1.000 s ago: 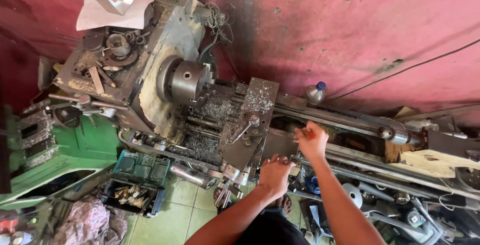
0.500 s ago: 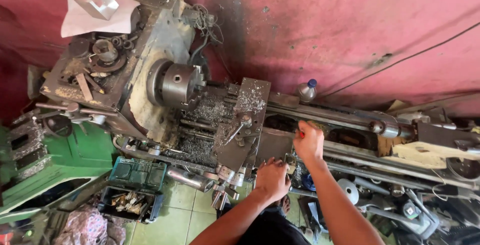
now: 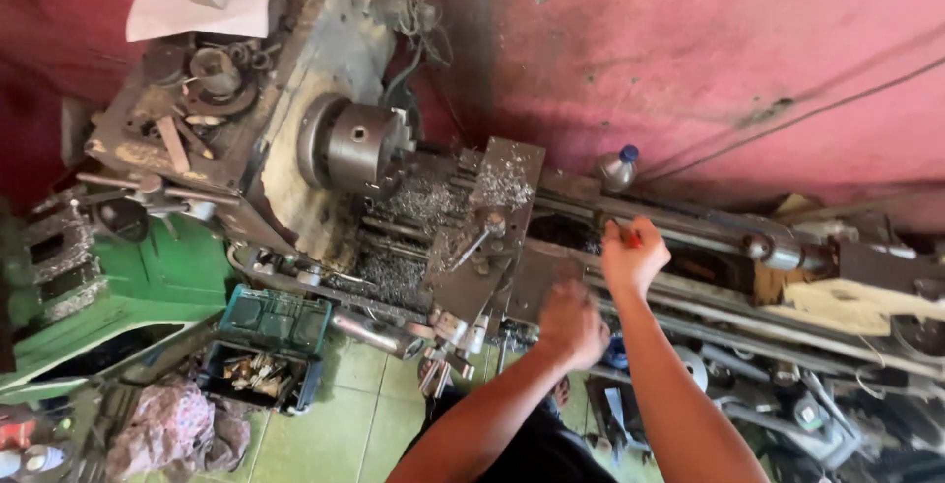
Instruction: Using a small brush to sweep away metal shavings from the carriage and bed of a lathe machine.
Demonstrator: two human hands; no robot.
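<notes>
A: What has changed since a second ago?

B: The view has slid, so the lathe sits higher and further left. The left hand (image 3: 571,323) has come up slightly toward the carriage (image 3: 482,247); it is blurred, fingers curled, and I cannot tell whether they grip anything. The right hand (image 3: 633,258) stays over the lathe bed (image 3: 689,217), fingers closed on a small red-tipped object (image 3: 630,239), which was not visible before.

A: And around them, from the left?

B: A green cabinet (image 3: 148,286), then a dark green crate (image 3: 271,330) of metal parts on the tiled floor. Above it is the headstock with white paper (image 3: 187,0) on top, then the chuck (image 3: 359,148), empty-jawed. Metal chips (image 3: 423,197) cover the bed between chuck and carriage. A small bottle with a blue cap (image 3: 618,168) stands by the red wall, just beyond the right hand. The tailstock (image 3: 787,252) lies further right.

A: Anything in the way?

B: The carriage stands between the hands and the chuck.
</notes>
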